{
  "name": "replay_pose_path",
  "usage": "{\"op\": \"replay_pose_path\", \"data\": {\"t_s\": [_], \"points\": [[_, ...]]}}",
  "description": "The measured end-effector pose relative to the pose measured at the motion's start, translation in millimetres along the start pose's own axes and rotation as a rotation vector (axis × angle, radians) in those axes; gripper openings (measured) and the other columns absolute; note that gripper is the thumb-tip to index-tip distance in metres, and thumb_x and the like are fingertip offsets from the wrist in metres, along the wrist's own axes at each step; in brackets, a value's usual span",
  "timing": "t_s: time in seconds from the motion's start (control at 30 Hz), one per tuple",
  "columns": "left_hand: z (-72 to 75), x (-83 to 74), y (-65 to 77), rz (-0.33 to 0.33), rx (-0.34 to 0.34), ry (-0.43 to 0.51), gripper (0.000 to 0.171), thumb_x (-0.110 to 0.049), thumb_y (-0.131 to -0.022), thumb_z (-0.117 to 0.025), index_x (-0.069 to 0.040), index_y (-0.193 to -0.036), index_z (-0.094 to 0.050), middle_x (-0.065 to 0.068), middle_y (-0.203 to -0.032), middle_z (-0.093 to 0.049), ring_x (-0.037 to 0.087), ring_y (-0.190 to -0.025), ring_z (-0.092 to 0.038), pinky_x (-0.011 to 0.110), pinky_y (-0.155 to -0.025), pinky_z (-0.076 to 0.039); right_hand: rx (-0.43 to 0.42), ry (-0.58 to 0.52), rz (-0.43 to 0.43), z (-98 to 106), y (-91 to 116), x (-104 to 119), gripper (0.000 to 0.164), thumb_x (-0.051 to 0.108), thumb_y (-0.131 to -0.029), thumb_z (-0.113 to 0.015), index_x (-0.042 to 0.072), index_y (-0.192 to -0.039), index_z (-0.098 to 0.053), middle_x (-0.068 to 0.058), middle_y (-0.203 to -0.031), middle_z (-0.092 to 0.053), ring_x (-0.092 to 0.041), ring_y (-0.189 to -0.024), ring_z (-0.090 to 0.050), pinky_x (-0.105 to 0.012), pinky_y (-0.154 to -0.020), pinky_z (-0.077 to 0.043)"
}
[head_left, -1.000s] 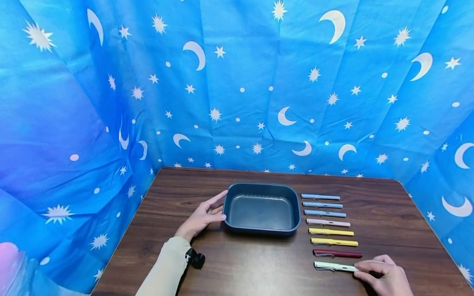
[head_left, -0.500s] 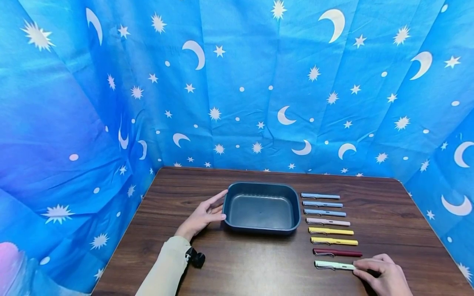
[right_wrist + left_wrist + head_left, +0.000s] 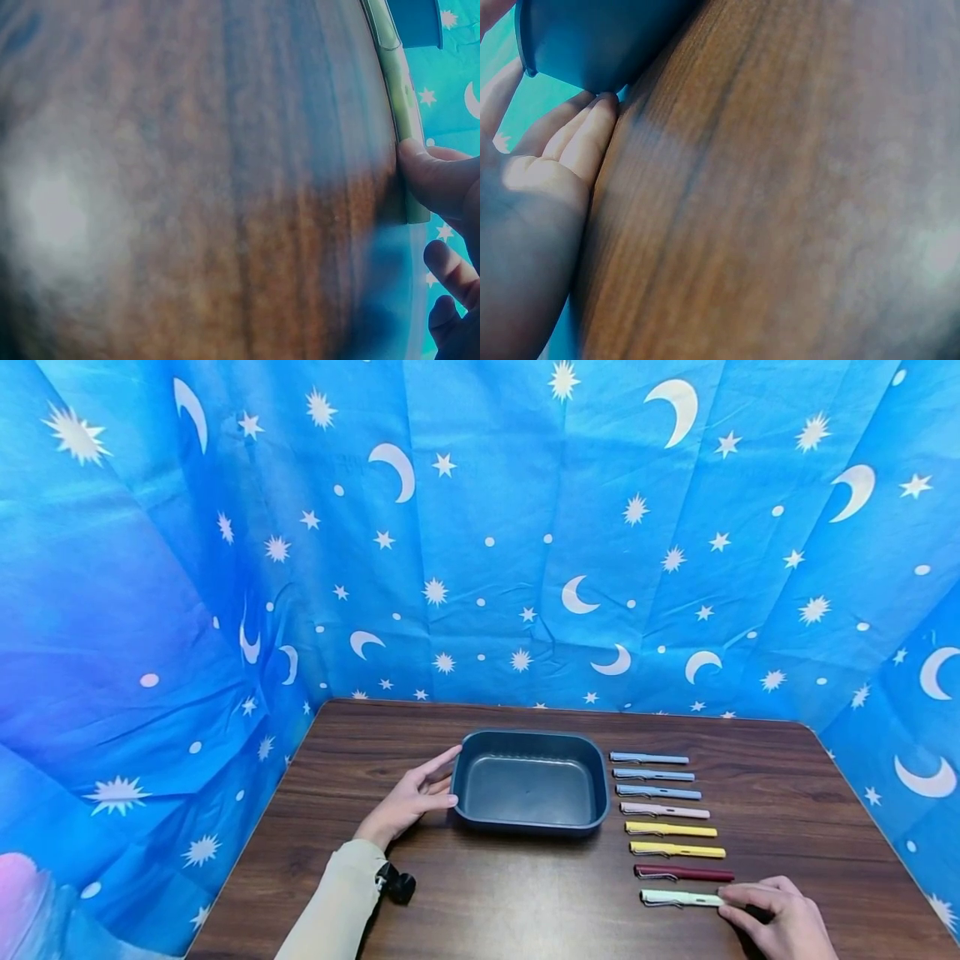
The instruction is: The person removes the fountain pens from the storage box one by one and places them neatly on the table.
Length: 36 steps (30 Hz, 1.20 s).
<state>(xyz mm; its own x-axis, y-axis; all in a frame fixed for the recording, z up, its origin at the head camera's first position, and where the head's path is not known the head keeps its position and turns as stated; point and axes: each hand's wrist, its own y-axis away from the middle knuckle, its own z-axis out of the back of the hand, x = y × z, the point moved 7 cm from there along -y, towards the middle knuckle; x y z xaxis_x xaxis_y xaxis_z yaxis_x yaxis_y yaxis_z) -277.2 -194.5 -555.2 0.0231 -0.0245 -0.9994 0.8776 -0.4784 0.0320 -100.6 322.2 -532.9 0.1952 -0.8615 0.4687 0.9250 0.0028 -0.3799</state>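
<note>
My right hand [image 3: 783, 918] pinches the right end of a capped pale green pen [image 3: 678, 898] between thumb and fingers. This pen lies at the near end of a column of pens, clip end to the left. In the right wrist view, the thumb [image 3: 439, 176] presses against the green pen [image 3: 405, 105]. On the other side, my left hand [image 3: 405, 797] rests against the left wall of a dark blue-grey rectangular bin [image 3: 528, 827], thumb near its front corner. The left wrist view shows fairly straight fingers [image 3: 589, 146] touching the bin's outer wall [image 3: 592, 45].
Beyond the green pen lie a dark red pen [image 3: 682, 872], two yellow pens [image 3: 675, 850], a pale pink pen [image 3: 663, 811] and three blue pens [image 3: 660, 792], roughly parallel. All rest on a brown wooden table [image 3: 510, 902]. A blue star-patterned curtain [image 3: 510, 568] hangs behind the table.
The green pen has slid slightly to the right with my right hand on it. My left hand, the bin and the other pens have stayed put.
</note>
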Motion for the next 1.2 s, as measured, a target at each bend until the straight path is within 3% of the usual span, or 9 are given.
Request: {"op": "replay_pose_path", "data": {"t_s": [0.43, 0.67, 0.9, 1.1, 1.2], "points": [[-0.4, -1.8, 2.0, -0.022, 0.008, -0.007, 0.078, -0.003, -0.1, -0.07, -0.024, -0.166, -0.034, 0.012, -0.171, -0.03, 0.035, -0.153, -0.039, 0.026, -0.114, -0.046, -0.018, -0.001, 0.003, -0.2, 1.2, 0.6, 0.03, 0.01, -0.062, -0.099, 0.026, -0.083, -0.084, 0.021, -0.076, -0.07, 0.003, -0.076, -0.054, -0.029, -0.058, -0.049], [1.4, -1.6, 2.2, -0.012, -0.006, -0.011, 0.078, -0.004, -0.099, -0.071, -0.025, -0.166, -0.035, 0.011, -0.171, -0.032, 0.034, -0.152, -0.04, 0.026, -0.114, -0.046, -0.056, -0.014, 0.03, 0.8, 0.1, 1.5, 0.033, 0.009, -0.059, -0.1, 0.027, -0.081, -0.083, 0.019, -0.077, -0.072, 0.002, -0.077, -0.056, -0.015, -0.062, -0.044], [1.4, -0.7, 2.4, -0.016, 0.003, -0.008, 0.077, -0.004, -0.1, -0.07, -0.025, -0.166, -0.034, 0.012, -0.171, -0.03, 0.036, -0.153, -0.038, 0.026, -0.115, -0.045, -0.032, 0.029, 0.006, 0.0, 0.4, 2.0, 0.033, 0.013, -0.059, -0.1, 0.027, -0.083, -0.083, 0.019, -0.079, -0.073, 0.002, -0.078, -0.057, -0.028, -0.06, -0.052], [1.4, -1.2, 1.9, -0.015, 0.004, -0.015, 0.078, -0.005, -0.1, -0.071, -0.023, -0.166, -0.033, 0.012, -0.171, -0.03, 0.036, -0.153, -0.038, 0.025, -0.115, -0.044, -0.045, 0.022, 0.01, 1.6, -0.5, 3.9, 0.035, 0.014, -0.059, -0.101, 0.024, -0.088, -0.083, 0.015, -0.082, -0.075, 0.001, -0.079, -0.058, -0.025, -0.061, -0.051], [0.8, -1.5, 2.1, -0.013, 0.003, -0.016, 0.078, -0.006, -0.1, -0.071, -0.023, -0.166, -0.033, 0.012, -0.171, -0.03, 0.036, -0.153, -0.038, 0.025, -0.115, -0.045, -0.03, 0.019, -0.028, 2.5, -1.8, 4.8, 0.033, 0.018, -0.065, -0.1, 0.025, -0.092, -0.083, 0.011, -0.086, -0.076, -0.003, -0.081, -0.061, -0.028, -0.063, -0.054]]}}
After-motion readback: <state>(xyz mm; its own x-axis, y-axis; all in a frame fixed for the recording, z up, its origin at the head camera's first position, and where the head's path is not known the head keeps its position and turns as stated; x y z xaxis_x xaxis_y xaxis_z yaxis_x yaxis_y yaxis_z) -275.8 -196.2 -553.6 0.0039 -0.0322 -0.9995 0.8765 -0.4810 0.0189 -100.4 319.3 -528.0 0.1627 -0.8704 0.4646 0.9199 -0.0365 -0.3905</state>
